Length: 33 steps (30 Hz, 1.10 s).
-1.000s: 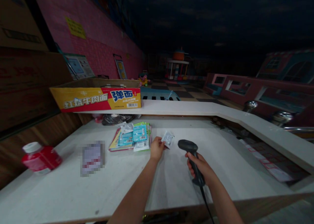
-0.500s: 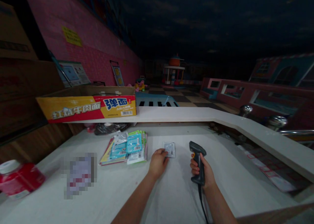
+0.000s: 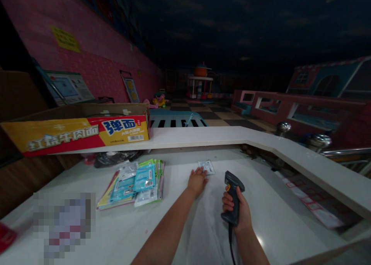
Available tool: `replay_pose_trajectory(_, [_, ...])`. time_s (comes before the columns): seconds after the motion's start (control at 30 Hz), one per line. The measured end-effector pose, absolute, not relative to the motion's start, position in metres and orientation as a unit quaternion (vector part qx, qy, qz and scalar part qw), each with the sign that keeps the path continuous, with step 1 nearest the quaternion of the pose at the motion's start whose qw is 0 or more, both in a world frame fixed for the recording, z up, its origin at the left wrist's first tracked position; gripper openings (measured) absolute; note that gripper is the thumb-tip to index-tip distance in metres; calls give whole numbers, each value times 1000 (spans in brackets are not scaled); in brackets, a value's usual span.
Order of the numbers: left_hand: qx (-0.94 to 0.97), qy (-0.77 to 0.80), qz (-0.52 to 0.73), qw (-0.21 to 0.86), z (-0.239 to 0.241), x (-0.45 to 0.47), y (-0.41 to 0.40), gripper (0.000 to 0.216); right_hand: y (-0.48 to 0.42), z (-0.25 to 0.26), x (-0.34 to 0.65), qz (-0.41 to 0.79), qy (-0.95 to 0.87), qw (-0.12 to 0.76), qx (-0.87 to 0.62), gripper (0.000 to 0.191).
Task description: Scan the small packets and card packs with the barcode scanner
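My left hand (image 3: 197, 182) lies palm down on the white counter, fingers stretched out, their tips on the near left edge of a small white packet (image 3: 206, 167). The packet is flat, with printing too small to read. In my right hand (image 3: 242, 211) a dark grey barcode scanner (image 3: 233, 199) is held upright by its handle, its head above the fist and its cable running down. The scanner is to the right of the packet and apart from it. Left of my left hand, blue, green and white packets (image 3: 145, 178) are piled on thin booklets or sheets.
A yellow and red noodle carton (image 3: 124, 130) stands on the raised white ledge (image 3: 199, 135) behind the counter. A black bag (image 3: 111, 159) is tucked under it. Red-marked sheets (image 3: 310, 199) lie at the right. Part of a red container (image 3: 5, 236) shows at the left edge, near a blurred-out patch.
My left hand and the small packet have slid away from me across the counter, and the packet has turned slightly. Its fingers now lie flatter. The view has swung a little to the right.
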<state>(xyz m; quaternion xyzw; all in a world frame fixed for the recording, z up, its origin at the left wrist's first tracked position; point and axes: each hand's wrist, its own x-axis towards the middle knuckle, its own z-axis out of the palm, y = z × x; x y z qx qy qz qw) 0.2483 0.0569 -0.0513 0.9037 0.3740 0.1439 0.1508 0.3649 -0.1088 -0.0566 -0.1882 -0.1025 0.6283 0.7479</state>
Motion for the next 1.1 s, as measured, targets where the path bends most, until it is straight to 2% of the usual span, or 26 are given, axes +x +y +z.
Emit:
replay_pose_trajectory(0.2, [910, 354, 145, 160, -44, 238, 49, 51, -110, -53, 360, 639, -85, 741, -191, 32])
replay_pose_trajectory(0.37, [898, 359, 214, 135, -25, 176, 22, 42, -115, -53, 355, 649, -107, 720, -219, 34])
replay_pose_trajectory(0.6, [787, 525, 324, 5, 15, 63, 0, 30, -119, -54, 353, 661, -120, 701, -241, 34])
replay_pose_trajectory(0.77, [668, 688, 270, -88, 36, 35, 7, 38, -119, -55, 354, 665, -112, 700, -235, 34])
replay_pose_trajectory(0.93, [630, 737, 226, -96, 38, 41, 20, 52, -120, -54, 353, 659, -104, 707, -233, 34])
replay_pose_trajectory(1.1, [619, 748, 222, -86, 35, 44, 26, 51, -121, -55, 354, 660, -102, 707, -235, 34])
